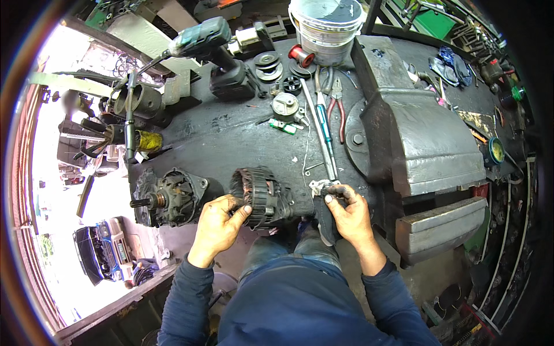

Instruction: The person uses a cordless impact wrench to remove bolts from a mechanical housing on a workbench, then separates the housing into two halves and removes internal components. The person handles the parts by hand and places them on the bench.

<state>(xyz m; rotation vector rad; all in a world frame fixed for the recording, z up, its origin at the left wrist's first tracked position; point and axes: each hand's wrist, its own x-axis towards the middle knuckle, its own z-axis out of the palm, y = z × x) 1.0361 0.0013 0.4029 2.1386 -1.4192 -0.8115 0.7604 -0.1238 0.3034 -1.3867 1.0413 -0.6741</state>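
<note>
My left hand grips the near-left rim of an alternator stator, a dark ribbed ring with copper windings inside, at the bench's near edge. To its left lies the alternator's rotor and front housing, with a splined shaft pointing left. My right hand is closed, thumb against fingers, on a dark, limp-looking piece hanging over the bench edge. I cannot tell its exact kind. A small silvery metal part shows at the fingertips, just beyond that piece.
A large steel vise stands at the right. Farther back are red-handled pliers, a blue-handled screwdriver, a metal rod, a round metal pump-like part, a cordless impact wrench, a wire spool and a white bucket.
</note>
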